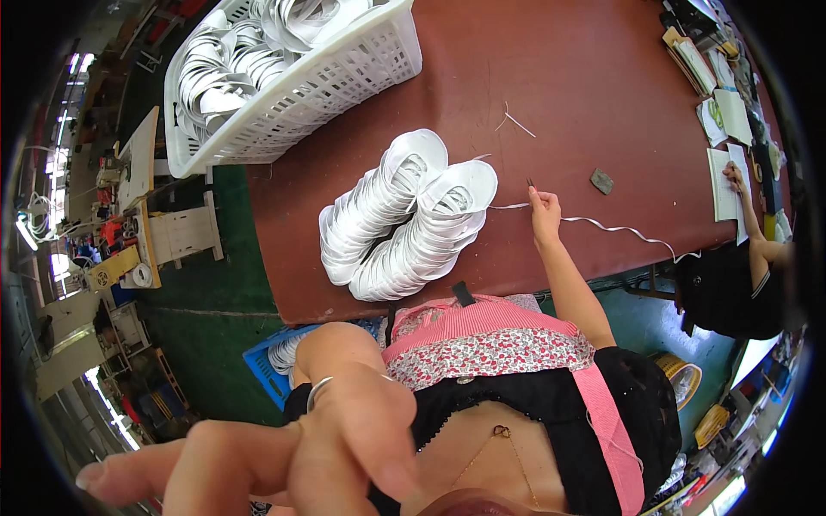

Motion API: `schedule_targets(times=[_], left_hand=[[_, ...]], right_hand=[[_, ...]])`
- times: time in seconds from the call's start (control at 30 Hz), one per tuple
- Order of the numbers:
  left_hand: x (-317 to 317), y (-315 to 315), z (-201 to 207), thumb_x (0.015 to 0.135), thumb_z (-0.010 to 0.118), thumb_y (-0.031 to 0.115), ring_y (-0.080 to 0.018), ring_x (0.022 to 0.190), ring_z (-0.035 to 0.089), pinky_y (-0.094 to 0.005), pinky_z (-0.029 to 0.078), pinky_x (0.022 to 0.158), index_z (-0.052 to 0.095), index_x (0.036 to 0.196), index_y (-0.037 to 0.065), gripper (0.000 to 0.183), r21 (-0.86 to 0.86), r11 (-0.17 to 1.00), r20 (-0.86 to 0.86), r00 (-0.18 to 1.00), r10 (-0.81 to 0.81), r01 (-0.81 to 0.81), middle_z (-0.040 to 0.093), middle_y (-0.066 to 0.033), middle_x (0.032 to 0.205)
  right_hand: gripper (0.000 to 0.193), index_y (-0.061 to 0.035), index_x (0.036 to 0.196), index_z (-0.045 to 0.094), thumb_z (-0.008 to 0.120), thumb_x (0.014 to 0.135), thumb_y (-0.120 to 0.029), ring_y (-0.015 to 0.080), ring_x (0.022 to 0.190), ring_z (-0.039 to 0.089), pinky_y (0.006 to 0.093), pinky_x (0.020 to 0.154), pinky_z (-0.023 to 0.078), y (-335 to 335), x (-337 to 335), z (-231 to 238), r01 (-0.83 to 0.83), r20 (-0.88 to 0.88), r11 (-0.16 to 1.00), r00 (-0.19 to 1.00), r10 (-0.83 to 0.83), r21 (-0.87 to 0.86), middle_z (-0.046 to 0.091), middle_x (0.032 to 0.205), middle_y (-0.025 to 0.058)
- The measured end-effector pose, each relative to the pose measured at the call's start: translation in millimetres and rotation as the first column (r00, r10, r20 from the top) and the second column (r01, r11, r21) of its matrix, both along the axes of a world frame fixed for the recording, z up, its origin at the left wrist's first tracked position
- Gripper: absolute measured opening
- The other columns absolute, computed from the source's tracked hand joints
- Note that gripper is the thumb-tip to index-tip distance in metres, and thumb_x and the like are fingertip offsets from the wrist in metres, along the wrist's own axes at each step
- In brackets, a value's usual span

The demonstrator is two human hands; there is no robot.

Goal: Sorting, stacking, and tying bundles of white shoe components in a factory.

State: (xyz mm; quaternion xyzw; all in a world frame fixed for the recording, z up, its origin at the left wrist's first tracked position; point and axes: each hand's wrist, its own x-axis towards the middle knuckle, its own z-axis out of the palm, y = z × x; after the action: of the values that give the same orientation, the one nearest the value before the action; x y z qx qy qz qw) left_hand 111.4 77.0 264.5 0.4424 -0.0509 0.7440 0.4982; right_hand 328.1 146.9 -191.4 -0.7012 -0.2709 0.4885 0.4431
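Note:
My left hand (318, 434) is raised very close to the camera at the lower left, fingers apart, with a ring on one finger and nothing seen in it. Over the table, my right hand (545, 215) pinches a narrow white ribbon (615, 229). A small dark pointed tip sticks out past its fingertips; its kind is too small to make out. The ribbon runs left to the stacks and right toward the table edge. Two nested stacks of white shoe uppers, a left stack (370, 211) and a right stack (430, 245), lie side by side left of that hand.
A white plastic basket (292, 112) full of similar white pieces stands at the far left of the red-brown table (559, 52). A small grey-green block (601, 181) and thread scraps (519, 125) lie beyond my right hand. At right, another person's hand (733, 178) rests on an open notebook (721, 193).

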Motion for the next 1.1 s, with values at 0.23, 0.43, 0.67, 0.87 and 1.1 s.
schedule_targets(times=[0.23, 0.43, 0.67, 0.87, 1.1], left_hand=[[1.7, -0.5, -10.9, 0.092, 0.062, 0.023, -0.0164, 0.088, 0.065, -0.0405, 0.033, 0.086, 0.029, 0.148, 0.017, 0.065, 0.045, 0.981, 0.258, 0.951, 0.171, -0.189, 0.047, 0.0028, 0.136], [-86.1, 28.1, -62.9, 0.09, 0.064, 0.039, -0.012, 0.076, 0.048, -0.0291, 0.034, 0.072, 0.037, 0.145, 0.006, 0.069, -0.272, 0.908, -0.198, 0.942, 0.272, -0.319, 0.053, 0.0006, 0.093], [-204.2, -89.9, -380.7, 0.079, 0.081, 0.035, -0.0303, 0.124, 0.048, -0.0402, 0.04, 0.105, 0.04, 0.136, -0.007, 0.082, -0.221, -0.273, -0.926, 0.289, -0.244, -0.936, 0.047, -0.0259, 0.135], [-196.4, -144.1, -447.5, 0.076, 0.075, 0.057, -0.0309, 0.095, 0.064, -0.0399, 0.047, 0.089, 0.062, 0.104, -0.015, 0.078, -0.308, -0.524, -0.866, 0.462, -0.192, -0.794, 0.068, -0.0244, 0.098], [-163.1, -160.8, -437.5, 0.096, 0.055, 0.046, -0.0281, 0.092, 0.062, -0.0383, 0.046, 0.084, 0.06, 0.107, -0.004, 0.051, -0.341, -0.321, -0.926, 0.375, -0.047, -0.883, 0.066, -0.0199, 0.098]], right_hand=[[0.03, -0.0023, 0.099, 0.059, 0.07, 0.09, -0.029, 0.0118, 0.081, 0.057, 0.0274, 0.075, 0.046, 0.7, 10.7, 4.1, -0.07, 0.228, 0.997, 0.971, 0.077, -0.041, 0.063, 0.088, 0.0049], [0.029, -0.0042, 0.107, 0.061, 0.069, 0.089, -0.025, 0.0216, 0.091, 0.061, 0.0332, 0.081, 0.048, 5.3, 17.2, 21.6, -0.253, 0.798, 0.965, 0.595, 0.099, 0.069, 0.065, 0.094, 0.0087], [0.013, -0.0044, 0.101, 0.067, 0.062, 0.09, -0.009, 0.0293, 0.095, 0.06, 0.0386, 0.083, 0.048, 51.1, -53.5, 125.0, -0.596, 0.532, 0.752, 0.749, 0.395, 0.28, 0.066, 0.098, 0.0119], [0.033, -0.0142, 0.111, 0.068, 0.065, 0.079, -0.004, 0.028, 0.102, 0.058, 0.039, 0.084, 0.048, 73.3, -119.4, 146.4, -0.971, 0.816, -0.01, 0.195, 0.544, 0.239, 0.062, 0.108, 0.0097], [0.035, -0.0253, 0.114, 0.066, 0.054, 0.086, -0.007, 0.027, 0.113, 0.054, 0.0412, 0.093, 0.041, 88.1, -149.7, 84.1, -0.875, 0.927, -0.469, -0.266, 0.262, -0.119, 0.056, 0.121, 0.0094]])
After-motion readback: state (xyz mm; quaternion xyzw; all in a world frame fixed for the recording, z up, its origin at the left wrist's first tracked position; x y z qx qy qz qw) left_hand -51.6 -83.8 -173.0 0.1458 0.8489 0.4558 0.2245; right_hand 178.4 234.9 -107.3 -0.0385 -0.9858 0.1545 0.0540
